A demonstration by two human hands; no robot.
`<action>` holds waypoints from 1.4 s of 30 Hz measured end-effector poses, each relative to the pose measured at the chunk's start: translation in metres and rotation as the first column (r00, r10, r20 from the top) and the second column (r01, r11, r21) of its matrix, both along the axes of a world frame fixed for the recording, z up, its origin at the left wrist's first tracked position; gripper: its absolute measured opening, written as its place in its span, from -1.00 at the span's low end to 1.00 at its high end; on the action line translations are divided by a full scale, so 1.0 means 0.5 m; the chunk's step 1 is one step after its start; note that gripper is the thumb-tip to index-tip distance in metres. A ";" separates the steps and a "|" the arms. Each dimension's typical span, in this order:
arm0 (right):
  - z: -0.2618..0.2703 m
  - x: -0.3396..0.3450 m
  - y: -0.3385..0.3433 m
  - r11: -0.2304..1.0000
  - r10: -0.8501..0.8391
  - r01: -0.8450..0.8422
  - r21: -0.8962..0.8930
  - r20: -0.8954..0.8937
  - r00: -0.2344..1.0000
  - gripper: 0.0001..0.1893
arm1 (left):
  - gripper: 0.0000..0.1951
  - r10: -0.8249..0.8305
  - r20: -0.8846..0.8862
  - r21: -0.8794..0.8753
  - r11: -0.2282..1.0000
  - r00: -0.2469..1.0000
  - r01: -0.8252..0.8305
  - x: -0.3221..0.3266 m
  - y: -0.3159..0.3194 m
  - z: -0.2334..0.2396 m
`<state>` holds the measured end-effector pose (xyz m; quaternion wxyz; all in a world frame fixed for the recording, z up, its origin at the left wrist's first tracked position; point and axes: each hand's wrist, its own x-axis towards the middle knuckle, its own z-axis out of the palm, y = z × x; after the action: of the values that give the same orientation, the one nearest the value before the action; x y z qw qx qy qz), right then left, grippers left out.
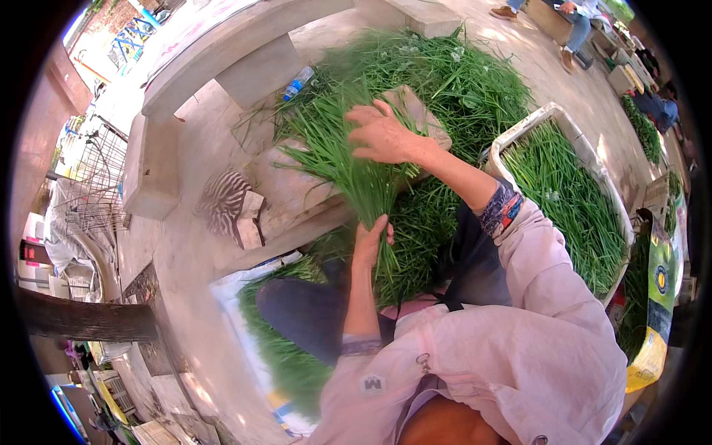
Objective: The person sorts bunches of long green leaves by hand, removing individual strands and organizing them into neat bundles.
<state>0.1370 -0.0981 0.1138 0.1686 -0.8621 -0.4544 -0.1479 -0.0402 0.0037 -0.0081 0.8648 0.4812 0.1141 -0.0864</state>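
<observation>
My left hand (371, 240) grips a bunch of long green leaves, probably garlic chives (364, 186), round its narrow lower part. The leaves fan out away from me over a low slab bench (317, 194). My right hand (384, 133), fingers apart, is at the upper part of the bunch, partly over the leaves; no stalk shows clearly held in it. Behind it, a squared block (425, 114) pokes out among the greens. A large loose heap of chives (467, 72), with a few white flower heads, spreads on the ground beyond, and more lie beneath the bunch.
A white crate (620, 206) of chives stands at right, beside a printed sack (662, 278). A white sheet (233, 300) with greens lies at left. A zebra-striped cloth (225, 194), a plastic bottle (298, 83), a stone bench (245, 55) and a seated person (578, 33) are around.
</observation>
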 end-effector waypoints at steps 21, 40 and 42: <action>-0.011 -0.051 -0.009 0.996 0.065 -0.081 -0.035 -0.334 0.940 -0.79 | -0.69 -0.064 -0.066 0.145 0.987 0.996 0.073 0.000 -0.010 0.005; 0.094 0.001 0.015 0.965 0.192 -0.118 0.235 -0.322 0.927 -0.84 | -0.66 0.007 0.046 0.356 0.934 0.999 -0.023 0.009 -0.011 -0.018; 0.073 0.021 0.027 0.987 0.158 -0.152 0.046 -0.348 0.924 -0.83 | -0.61 -0.020 0.021 0.386 0.922 1.000 0.011 0.008 -0.013 -0.025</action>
<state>0.1473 -0.0844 0.1502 0.2656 -0.8345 -0.4824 0.0176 -0.0363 -0.0026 -0.0204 0.7539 0.6439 0.1144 -0.0634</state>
